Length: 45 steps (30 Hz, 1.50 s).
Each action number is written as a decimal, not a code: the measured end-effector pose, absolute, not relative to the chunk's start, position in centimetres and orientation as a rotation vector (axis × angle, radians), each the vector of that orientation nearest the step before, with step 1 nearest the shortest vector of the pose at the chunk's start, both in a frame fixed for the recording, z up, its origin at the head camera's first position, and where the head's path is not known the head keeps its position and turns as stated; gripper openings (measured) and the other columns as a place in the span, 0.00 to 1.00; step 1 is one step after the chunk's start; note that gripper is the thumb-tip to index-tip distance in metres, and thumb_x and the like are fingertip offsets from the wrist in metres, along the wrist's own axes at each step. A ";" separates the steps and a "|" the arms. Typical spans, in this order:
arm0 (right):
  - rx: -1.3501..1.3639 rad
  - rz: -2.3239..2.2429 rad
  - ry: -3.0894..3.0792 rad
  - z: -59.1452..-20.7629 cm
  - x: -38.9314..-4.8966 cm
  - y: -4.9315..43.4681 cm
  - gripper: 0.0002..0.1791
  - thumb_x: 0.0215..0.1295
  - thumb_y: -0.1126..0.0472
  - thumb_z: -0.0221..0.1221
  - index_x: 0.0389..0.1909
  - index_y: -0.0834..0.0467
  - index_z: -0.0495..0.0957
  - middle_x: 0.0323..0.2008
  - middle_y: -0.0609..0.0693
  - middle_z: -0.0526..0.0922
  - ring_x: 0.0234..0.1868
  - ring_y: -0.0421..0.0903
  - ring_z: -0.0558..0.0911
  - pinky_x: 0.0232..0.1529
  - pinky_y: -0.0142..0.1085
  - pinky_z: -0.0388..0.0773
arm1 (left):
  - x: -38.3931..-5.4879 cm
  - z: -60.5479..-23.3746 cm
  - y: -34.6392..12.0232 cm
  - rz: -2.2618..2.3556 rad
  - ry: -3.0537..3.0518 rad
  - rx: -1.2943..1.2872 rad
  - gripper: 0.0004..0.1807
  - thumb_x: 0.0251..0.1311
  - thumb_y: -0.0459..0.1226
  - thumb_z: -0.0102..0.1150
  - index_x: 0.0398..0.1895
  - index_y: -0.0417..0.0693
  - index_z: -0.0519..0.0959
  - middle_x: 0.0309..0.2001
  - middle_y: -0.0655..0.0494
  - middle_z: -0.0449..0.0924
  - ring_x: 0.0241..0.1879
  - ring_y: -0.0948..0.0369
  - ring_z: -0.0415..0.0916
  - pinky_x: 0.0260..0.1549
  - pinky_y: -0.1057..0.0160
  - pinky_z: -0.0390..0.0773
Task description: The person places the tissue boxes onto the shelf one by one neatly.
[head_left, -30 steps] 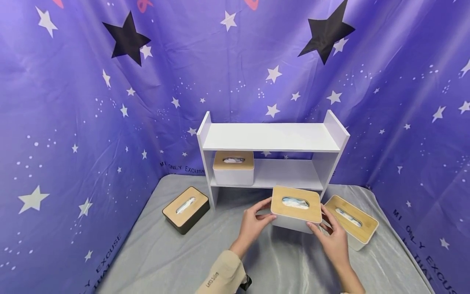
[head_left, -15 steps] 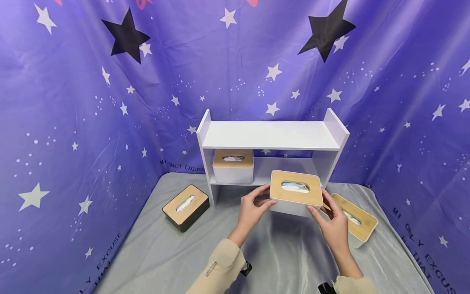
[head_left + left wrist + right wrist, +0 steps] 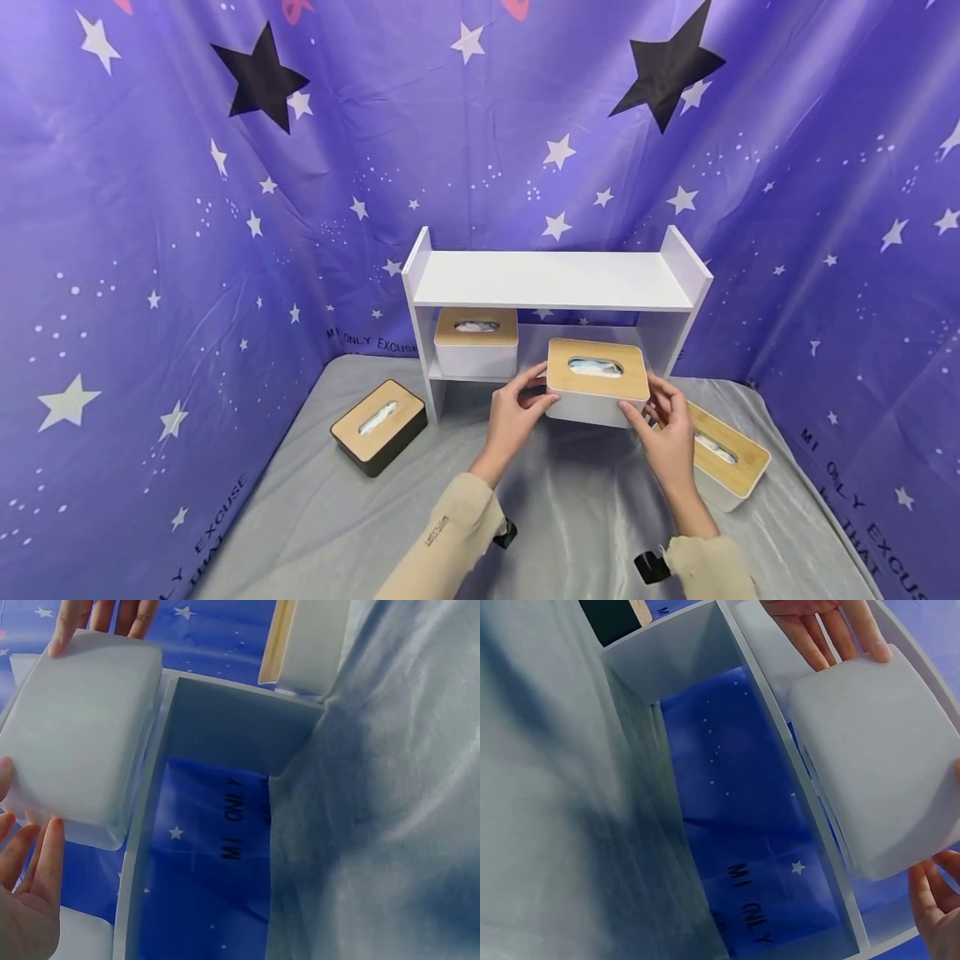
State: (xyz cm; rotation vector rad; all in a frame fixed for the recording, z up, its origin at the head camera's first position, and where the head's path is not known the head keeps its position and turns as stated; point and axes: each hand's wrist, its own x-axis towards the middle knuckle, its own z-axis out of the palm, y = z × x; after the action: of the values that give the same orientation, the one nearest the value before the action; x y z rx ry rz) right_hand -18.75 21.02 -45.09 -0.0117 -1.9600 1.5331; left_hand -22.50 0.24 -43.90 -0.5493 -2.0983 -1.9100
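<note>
Between my two hands hangs a white tissue box (image 3: 596,379) with a wooden lid and an oval slot, in front of the shelf's middle board. My left hand (image 3: 513,421) grips its left end, thumb on the front face. On its right end my right hand (image 3: 666,433) has the same kind of grip. In the left wrist view the white front of the tissue box (image 3: 82,735) shows beside the board's edge; the right wrist view shows that face of the tissue box (image 3: 877,765) too. A second white tissue box (image 3: 477,343) stands on the middle board, at the left.
The white two-tier shelf (image 3: 555,279) stands at the back of the grey cloth (image 3: 300,517). A black tissue box (image 3: 380,427) lies left of it. Another white tissue box (image 3: 727,458) sits at the right, partly behind my right hand. Purple starry curtains surround the table.
Both hands have lifted the tissue box and brought it away from me to the shelf's middle board. Over the last half second it also shifted slightly left.
</note>
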 end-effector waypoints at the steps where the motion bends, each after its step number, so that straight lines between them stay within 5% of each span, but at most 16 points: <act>1: -0.014 1.534 -1.956 -44.8 -18.7 20.8 0.31 0.56 0.76 0.66 0.62 0.74 0.68 0.61 0.71 0.76 0.52 0.18 0.74 0.50 0.13 0.75 | -22.8 -44.3 0.4 -1.909 -2.093 -0.540 0.26 0.57 0.28 0.68 0.61 0.35 0.77 0.49 0.33 0.84 0.46 0.43 0.86 0.44 0.64 0.87; 14: -0.052 1.534 -1.952 -44.1 -19.8 20.2 0.29 0.60 0.73 0.65 0.61 0.76 0.67 0.58 0.63 0.76 0.51 0.26 0.73 0.50 0.11 0.73 | -25.9 -47.0 1.4 -1.952 -2.025 -0.503 0.23 0.58 0.32 0.69 0.58 0.42 0.78 0.57 0.43 0.79 0.57 0.50 0.81 0.49 0.70 0.85; 21: -0.106 1.432 -1.943 -46.3 -22.3 21.0 0.28 0.61 0.67 0.67 0.62 0.67 0.73 0.46 0.49 0.74 0.45 0.35 0.74 0.42 0.11 0.73 | -24.4 -45.6 1.6 -1.963 -2.071 -0.559 0.27 0.59 0.28 0.67 0.60 0.30 0.70 0.60 0.32 0.69 0.66 0.41 0.70 0.62 0.46 0.78; 23: -0.115 1.418 -1.942 -46.8 -22.8 21.2 0.29 0.61 0.67 0.67 0.63 0.64 0.73 0.44 0.49 0.72 0.44 0.36 0.73 0.41 0.10 0.73 | -25.0 -46.4 1.9 -1.944 -2.084 -0.565 0.31 0.58 0.29 0.68 0.64 0.32 0.69 0.63 0.34 0.68 0.68 0.42 0.68 0.64 0.47 0.76; 28: -0.094 1.425 -1.974 -47.0 -23.1 21.1 0.31 0.64 0.67 0.65 0.69 0.61 0.70 0.49 0.60 0.72 0.48 0.36 0.72 0.45 0.08 0.70 | -25.4 -47.3 2.0 -1.922 -2.135 -0.556 0.36 0.59 0.33 0.69 0.71 0.43 0.67 0.68 0.44 0.68 0.70 0.48 0.67 0.66 0.55 0.75; 38: 0.011 1.471 -2.012 -47.3 -23.3 21.2 0.34 0.66 0.69 0.61 0.73 0.65 0.63 0.68 0.67 0.68 0.68 0.63 0.70 0.55 0.10 0.70 | -25.6 -47.4 2.0 -1.793 -2.330 -0.649 0.46 0.63 0.43 0.66 0.79 0.47 0.53 0.79 0.51 0.53 0.76 0.52 0.58 0.70 0.61 0.70; 45: 0.012 1.437 -2.102 -47.6 -23.2 21.2 0.37 0.68 0.65 0.60 0.76 0.61 0.59 0.74 0.64 0.64 0.72 0.62 0.67 0.66 0.27 0.71 | -26.0 -47.7 2.3 -1.760 -2.350 -0.677 0.47 0.62 0.42 0.67 0.80 0.47 0.51 0.80 0.50 0.50 0.77 0.52 0.54 0.73 0.57 0.67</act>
State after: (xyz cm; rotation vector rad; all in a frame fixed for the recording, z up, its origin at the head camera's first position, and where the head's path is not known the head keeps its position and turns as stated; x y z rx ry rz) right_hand -23.18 21.23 -47.55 0.0121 -2.1022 1.4375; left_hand -26.01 2.32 -47.74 -0.6766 -2.3504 -1.7604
